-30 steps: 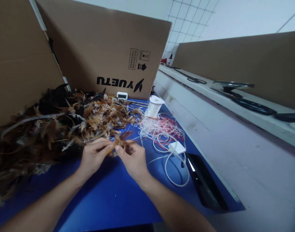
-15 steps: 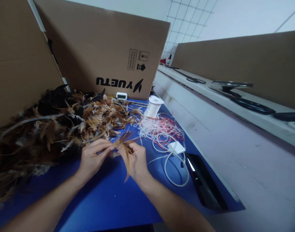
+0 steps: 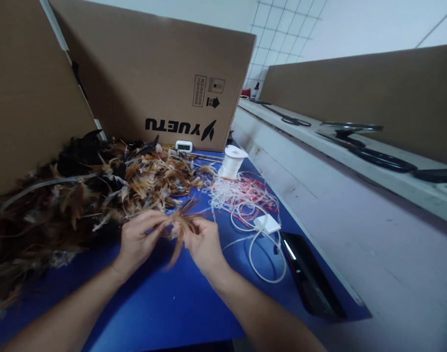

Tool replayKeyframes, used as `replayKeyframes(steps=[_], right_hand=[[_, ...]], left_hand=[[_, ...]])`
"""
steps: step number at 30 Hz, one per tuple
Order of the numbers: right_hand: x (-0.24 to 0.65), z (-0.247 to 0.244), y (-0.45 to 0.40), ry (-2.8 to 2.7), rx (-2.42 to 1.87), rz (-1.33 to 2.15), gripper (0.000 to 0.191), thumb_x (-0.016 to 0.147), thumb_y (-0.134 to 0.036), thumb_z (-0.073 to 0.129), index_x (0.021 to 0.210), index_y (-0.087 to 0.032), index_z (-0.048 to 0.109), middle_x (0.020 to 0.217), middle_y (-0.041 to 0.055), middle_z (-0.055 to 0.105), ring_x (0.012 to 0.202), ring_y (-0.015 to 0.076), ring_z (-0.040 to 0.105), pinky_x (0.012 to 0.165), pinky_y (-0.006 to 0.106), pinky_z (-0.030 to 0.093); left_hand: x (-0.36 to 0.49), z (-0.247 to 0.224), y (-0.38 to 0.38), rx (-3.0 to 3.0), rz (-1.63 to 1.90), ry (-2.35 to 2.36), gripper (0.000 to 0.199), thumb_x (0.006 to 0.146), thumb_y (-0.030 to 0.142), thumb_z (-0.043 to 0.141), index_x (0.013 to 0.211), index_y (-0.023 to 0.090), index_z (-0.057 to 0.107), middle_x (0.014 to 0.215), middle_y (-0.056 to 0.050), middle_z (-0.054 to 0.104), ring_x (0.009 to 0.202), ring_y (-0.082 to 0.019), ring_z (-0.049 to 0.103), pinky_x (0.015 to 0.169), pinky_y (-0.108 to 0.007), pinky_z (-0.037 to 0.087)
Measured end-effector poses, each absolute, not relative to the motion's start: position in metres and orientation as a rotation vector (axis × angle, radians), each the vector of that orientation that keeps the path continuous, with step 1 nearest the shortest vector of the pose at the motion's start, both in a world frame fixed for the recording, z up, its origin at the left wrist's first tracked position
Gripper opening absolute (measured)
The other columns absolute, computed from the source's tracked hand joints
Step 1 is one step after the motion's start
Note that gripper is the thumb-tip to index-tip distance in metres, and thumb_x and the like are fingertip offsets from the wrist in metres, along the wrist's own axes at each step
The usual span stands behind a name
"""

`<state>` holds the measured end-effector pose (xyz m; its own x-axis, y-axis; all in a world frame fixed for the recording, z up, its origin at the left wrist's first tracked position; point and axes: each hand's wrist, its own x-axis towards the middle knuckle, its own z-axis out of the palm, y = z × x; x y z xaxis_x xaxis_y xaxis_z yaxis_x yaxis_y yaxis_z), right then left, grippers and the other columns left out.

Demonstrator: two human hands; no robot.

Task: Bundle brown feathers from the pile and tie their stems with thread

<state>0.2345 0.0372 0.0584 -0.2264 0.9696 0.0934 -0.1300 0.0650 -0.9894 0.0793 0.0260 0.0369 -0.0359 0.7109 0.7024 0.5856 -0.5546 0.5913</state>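
Between my two hands is a small bunch of brown feathers, its tips fanning up and to the right, with one strand hanging down. My left hand pinches the bunch from the left, thumb against forefinger. From the right, my right hand closes on it, its fingertips partly hidden behind the feathers. A large heap of brown and black feathers lies just beyond and to the left of my hands. Both hands are just above the blue tabletop.
A white spool stands behind tangled white and red strings. To the right lie a white cable, a white charger and a black phone-like device. Cardboard boxes wall the back; a ledge holds scissors.
The hanging feather strand has swung left, from in front of my right hand to the gap between both hands. My hands have shifted only slightly and still grip the bunch.
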Motion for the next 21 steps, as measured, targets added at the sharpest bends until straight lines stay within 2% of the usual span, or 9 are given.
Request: replayKeyframes(steps=[2, 5, 7, 12, 16, 21], right_hand=[[0.235, 0.059, 0.037, -1.403, -0.961, 1.32, 0.016, 0.07, -0.03, 0.066, 0.065, -0.014, 0.066, 0.056, -0.0024, 0.057, 0.051, 0.0084, 0.045, 0.051, 0.022, 0.037], [0.239, 0.06, 0.04, -1.47, -1.0, 1.288, 0.011, 0.072, -0.025, 0.063, 0.07, -0.015, 0.067, 0.061, -0.0013, 0.063, 0.054, 0.0097, 0.051, 0.054, 0.022, 0.041], [0.244, 0.06, 0.046, -1.532, -1.04, 1.21, 0.01, 0.073, -0.023, 0.062, 0.071, -0.016, 0.068, 0.062, -0.0009, 0.064, 0.055, 0.0108, 0.054, 0.056, 0.023, 0.043], [0.26, 0.058, 0.067, -1.882, -1.113, 0.895, 0.011, 0.075, -0.015, 0.061, 0.081, -0.017, 0.071, 0.075, 0.0019, 0.069, 0.068, 0.0137, 0.06, 0.068, 0.026, 0.046], [0.271, 0.055, 0.076, -2.303, -1.126, 0.662, 0.015, 0.076, -0.011, 0.061, 0.085, -0.018, 0.071, 0.085, 0.0043, 0.07, 0.083, 0.017, 0.061, 0.079, 0.029, 0.044], [0.269, 0.049, 0.075, -2.544, -1.12, 0.566, 0.01, 0.08, -0.02, 0.064, 0.087, -0.018, 0.07, 0.088, 0.0057, 0.067, 0.09, 0.0184, 0.06, 0.082, 0.028, 0.042]], left_hand=[[0.078, 0.038, 0.027, 1.956, 1.662, 1.406, 0.012, 0.079, 0.02, 0.063, 0.073, 0.018, 0.072, 0.074, -0.004, 0.068, 0.066, -0.014, 0.062, 0.061, -0.023, 0.049], [0.077, 0.04, 0.029, 1.755, 1.585, 1.356, 0.025, 0.081, 0.024, 0.062, 0.058, 0.017, 0.065, 0.063, -0.001, 0.062, 0.061, -0.012, 0.058, 0.061, -0.023, 0.046], [0.076, 0.04, 0.03, 1.624, 1.535, 1.311, 0.03, 0.081, 0.025, 0.062, 0.053, 0.016, 0.061, 0.057, 0.001, 0.059, 0.061, -0.012, 0.057, 0.066, -0.024, 0.046], [0.071, 0.036, 0.03, 1.373, 1.476, 1.189, 0.025, 0.079, 0.026, 0.067, 0.055, 0.017, 0.065, 0.054, 0.0, 0.06, 0.076, -0.016, 0.063, 0.084, -0.027, 0.044], [0.069, 0.04, 0.029, 1.234, 1.471, 1.069, 0.019, 0.076, 0.027, 0.07, 0.06, 0.018, 0.069, 0.051, 0.001, 0.06, 0.063, -0.013, 0.06, 0.077, -0.026, 0.046], [0.07, 0.052, 0.026, 1.097, 1.528, 1.003, 0.018, 0.07, 0.03, 0.075, 0.058, 0.018, 0.068, 0.046, 0.002, 0.059, 0.048, -0.01, 0.053, 0.063, -0.025, 0.045]])
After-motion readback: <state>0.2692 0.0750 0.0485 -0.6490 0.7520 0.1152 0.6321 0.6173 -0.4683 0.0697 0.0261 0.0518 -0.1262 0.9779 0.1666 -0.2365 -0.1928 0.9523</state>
